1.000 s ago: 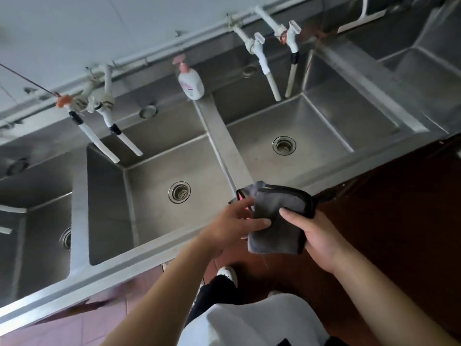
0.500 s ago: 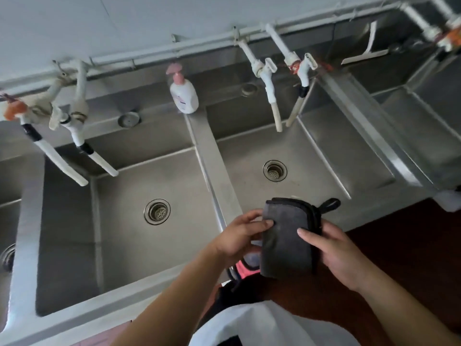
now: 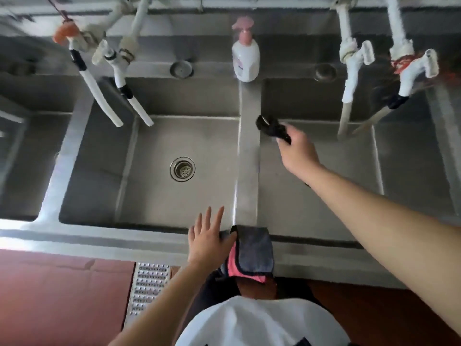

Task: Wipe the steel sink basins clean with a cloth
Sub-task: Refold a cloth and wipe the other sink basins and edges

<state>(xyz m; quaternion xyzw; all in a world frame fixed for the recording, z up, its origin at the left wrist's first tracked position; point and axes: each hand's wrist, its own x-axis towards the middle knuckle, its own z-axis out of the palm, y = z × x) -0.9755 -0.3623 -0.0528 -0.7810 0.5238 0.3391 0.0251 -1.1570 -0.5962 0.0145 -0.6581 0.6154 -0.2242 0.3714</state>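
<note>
A row of steel sink basins fills the view. My right hand reaches into the right basin and is shut on a small bunched dark cloth, close to the divider and the back wall. A folded grey and pink cloth hangs over the front rim at the foot of the divider. My left hand rests on that rim with fingers spread, its thumb touching the cloth's left edge. The middle basin has a round drain.
A white pump soap bottle stands on the back ledge above the divider. White taps hang over the middle basin, and more taps over the right one. Another basin lies far left. A metal floor grate sits below.
Both hands held the folded grey cloth in front of the sink. Now it lies over the front rim, and my right hand has reached forward into the right basin with a dark cloth.
</note>
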